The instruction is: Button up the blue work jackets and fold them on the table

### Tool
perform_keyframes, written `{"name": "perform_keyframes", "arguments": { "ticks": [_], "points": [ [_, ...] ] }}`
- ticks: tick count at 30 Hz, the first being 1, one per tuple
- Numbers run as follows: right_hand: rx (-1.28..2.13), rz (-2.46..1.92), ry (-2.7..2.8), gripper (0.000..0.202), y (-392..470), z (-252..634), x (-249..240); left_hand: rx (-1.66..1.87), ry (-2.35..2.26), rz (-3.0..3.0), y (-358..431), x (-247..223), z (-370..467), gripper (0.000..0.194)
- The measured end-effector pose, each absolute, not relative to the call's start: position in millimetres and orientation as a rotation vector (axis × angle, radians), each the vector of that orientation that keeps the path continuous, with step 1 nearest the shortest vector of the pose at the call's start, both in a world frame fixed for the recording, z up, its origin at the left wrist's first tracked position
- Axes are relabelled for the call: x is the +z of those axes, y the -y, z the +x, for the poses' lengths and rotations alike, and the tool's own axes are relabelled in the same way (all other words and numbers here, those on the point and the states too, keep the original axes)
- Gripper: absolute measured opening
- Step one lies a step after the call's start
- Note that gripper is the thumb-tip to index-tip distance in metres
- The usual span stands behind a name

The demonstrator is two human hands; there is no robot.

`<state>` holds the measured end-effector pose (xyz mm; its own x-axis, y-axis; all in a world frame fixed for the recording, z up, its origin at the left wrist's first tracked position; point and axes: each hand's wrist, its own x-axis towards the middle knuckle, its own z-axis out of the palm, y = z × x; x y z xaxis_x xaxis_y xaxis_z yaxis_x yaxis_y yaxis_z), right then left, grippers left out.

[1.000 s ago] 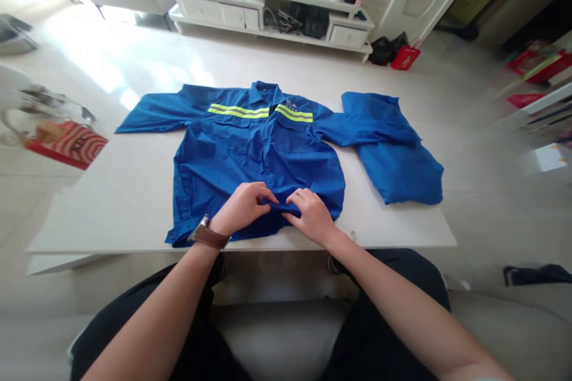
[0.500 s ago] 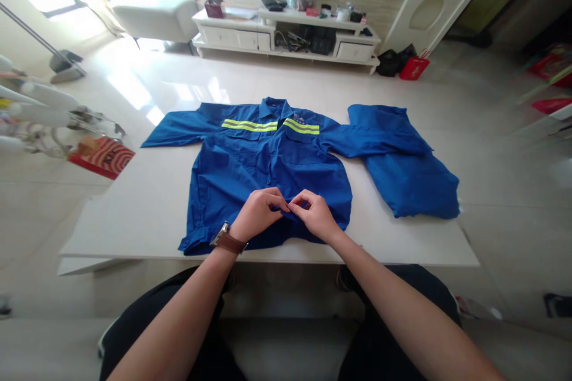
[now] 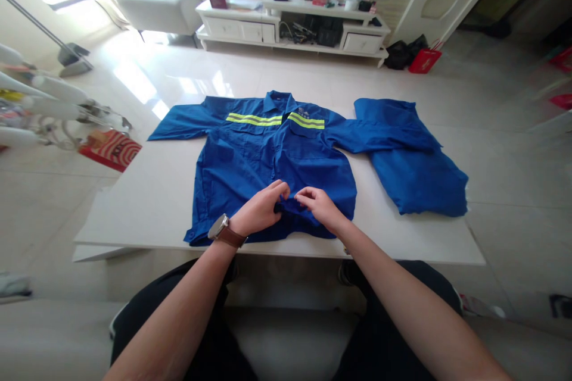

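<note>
A blue work jacket point(image 3: 241, 161) with yellow-and-grey reflective strips lies front up on the white table point(image 3: 129, 196), collar at the far side. At its lower front, my left hand point(image 3: 261, 208), with a brown-strapped watch on the wrist, is closed on a fold of the jacket's front edge. Just to the right, my right hand point(image 3: 319, 205) has thumb and forefinger pinched together above the cloth; what sits between those fingertips is too small to make out. A small gap separates the two hands.
Folded blue trousers point(image 3: 415, 178) lie at the table's right, partly under a jacket sleeve. A red patterned bag point(image 3: 111, 149) stands on the floor at left. Farther off are a white TV cabinet point(image 3: 241, 30) and a red bag point(image 3: 424, 61).
My fingertips, which met at the jacket's front, have come apart, the right hand shifting slightly right. The left hand's fingers have curled in more. The whole view has tilted slightly downward.
</note>
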<state>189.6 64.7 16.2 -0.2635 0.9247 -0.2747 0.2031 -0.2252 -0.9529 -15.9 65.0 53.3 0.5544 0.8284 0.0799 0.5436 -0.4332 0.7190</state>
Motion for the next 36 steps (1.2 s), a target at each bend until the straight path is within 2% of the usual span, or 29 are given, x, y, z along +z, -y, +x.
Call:
{"name": "perform_keyframes", "arguments": {
  "ticks": [6, 10, 12, 14, 18, 22, 26, 28, 31, 34, 36],
  "points": [
    [0.996, -1.553, 1.897, 0.017, -70.2, 205.6, 26.5, 0.668, -1.239, 2.125, -64.6, 56.6, -29.1, 0.020],
    [0.667, -1.625, 1.977, 0.044, -68.5, 222.9, 44.5, 0.800, -1.325, 2.064, -66.3, 57.1, -37.4, 0.010],
    [0.694, -1.626, 2.047, 0.055, -63.7, 231.7, 52.8, 0.831, -1.331, 2.042, -66.5, 57.3, -40.7, 0.009],
    [0.727, -1.660, 2.206, 0.057, -56.7, 240.3, 56.0, 0.830, -1.309, 2.014, -65.7, 57.9, -43.6, 0.008],
    [0.732, -1.834, 2.594, 0.041, -41.2, 257.6, 43.9, 0.724, -1.278, 1.939, -61.3, 57.5, -47.4, 0.007],
    [0.619, -1.894, 2.823, 0.019, -32.7, 271.5, 26.1, 0.411, -1.158, 1.845, -54.8, 49.0, -44.0, 0.006],
    [0.388, -1.946, 2.822, 0.027, -34.9, 280.3, 20.5, 0.102, -1.045, 1.813, -47.2, 34.7, -36.6, 0.019],
    [0.488, -2.058, 2.803, 0.029, -38.5, 288.3, 21.7, 0.032, -1.030, 1.798, -45.2, 28.3, -35.9, 0.024],
    [0.709, -2.295, 2.705, 0.025, -44.2, 309.9, 27.3, 0.052, -1.084, 1.840, -46.7, 22.5, -41.2, 0.019],
    [0.776, -2.419, 2.591, 0.023, -49.2, 334.9, 34.9, 0.045, -1.209, 1.956, -49.5, 20.7, -49.4, 0.018],
    [0.805, -2.415, 2.585, 0.022, -52.1, 343.3, 38.5, -0.080, -1.321, 2.011, -48.5, 20.1, -52.3, 0.021]
  ]
}}
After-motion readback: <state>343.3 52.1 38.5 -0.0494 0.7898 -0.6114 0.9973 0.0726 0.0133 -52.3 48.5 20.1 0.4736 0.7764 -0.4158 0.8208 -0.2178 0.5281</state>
